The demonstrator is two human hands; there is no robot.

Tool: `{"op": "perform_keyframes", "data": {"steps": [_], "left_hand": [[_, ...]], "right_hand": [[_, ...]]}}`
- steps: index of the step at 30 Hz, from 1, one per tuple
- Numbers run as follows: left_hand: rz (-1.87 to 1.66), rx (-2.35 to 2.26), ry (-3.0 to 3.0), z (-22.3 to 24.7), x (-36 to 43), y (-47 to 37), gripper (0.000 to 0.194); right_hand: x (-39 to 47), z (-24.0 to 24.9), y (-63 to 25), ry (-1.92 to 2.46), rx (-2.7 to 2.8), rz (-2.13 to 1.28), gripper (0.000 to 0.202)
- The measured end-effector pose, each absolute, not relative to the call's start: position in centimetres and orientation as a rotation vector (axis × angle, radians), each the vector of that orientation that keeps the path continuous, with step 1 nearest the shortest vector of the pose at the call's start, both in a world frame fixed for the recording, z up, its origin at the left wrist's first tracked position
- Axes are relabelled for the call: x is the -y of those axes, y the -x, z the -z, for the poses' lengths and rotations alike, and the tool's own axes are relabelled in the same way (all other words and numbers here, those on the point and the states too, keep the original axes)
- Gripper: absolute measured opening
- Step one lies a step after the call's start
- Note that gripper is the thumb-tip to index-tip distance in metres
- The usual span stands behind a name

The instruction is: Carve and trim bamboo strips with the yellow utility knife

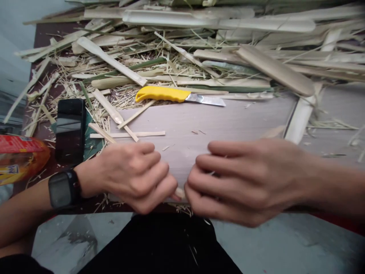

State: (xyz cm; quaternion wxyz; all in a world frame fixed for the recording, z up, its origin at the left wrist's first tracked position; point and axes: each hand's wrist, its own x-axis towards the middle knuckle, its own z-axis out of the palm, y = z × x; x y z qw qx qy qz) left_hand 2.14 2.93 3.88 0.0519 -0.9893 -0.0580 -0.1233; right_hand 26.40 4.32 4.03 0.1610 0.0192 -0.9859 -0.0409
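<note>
My left hand (142, 177), with a black watch at its wrist, is closed low over the front of the board. A short end of pale bamboo strip (180, 193) shows between its fingers and my right hand. My right hand (236, 180) has its fingers curled in, slightly blurred, the tips close to that strip. A small light sliver shows between its fingers, but what they grip is hidden. Beyond both hands lies a yellow-handled knife (162, 94), its blade pointing right. Thin bamboo sticks (128, 134) lie crossed just past my left hand.
Bamboo strips, split lengths and shavings (131, 57) heap across the back of the table. A black phone (70, 129) lies at the left beside a bottle with a red label (23, 146). A flat bamboo piece (276, 70) rests at the back right. The pale board (234, 121) lies beneath my hands.
</note>
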Motion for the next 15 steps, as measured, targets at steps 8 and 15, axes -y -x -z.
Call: {"op": "perform_keyframes", "data": {"steps": [8, 15], "left_hand": [[0.243, 0.921, 2.639, -3.2, -2.6, -3.0, 0.028], [0.189, 0.913, 2.746, -1.7, -0.9, -3.6, 0.02]], "right_hand": [[-8.5, -4.4, -28.4, 0.28, 2.892, 0.344, 0.028], [-10.5, -4.3, -26.1, 0.871, 2.773, 0.221, 0.041]]}}
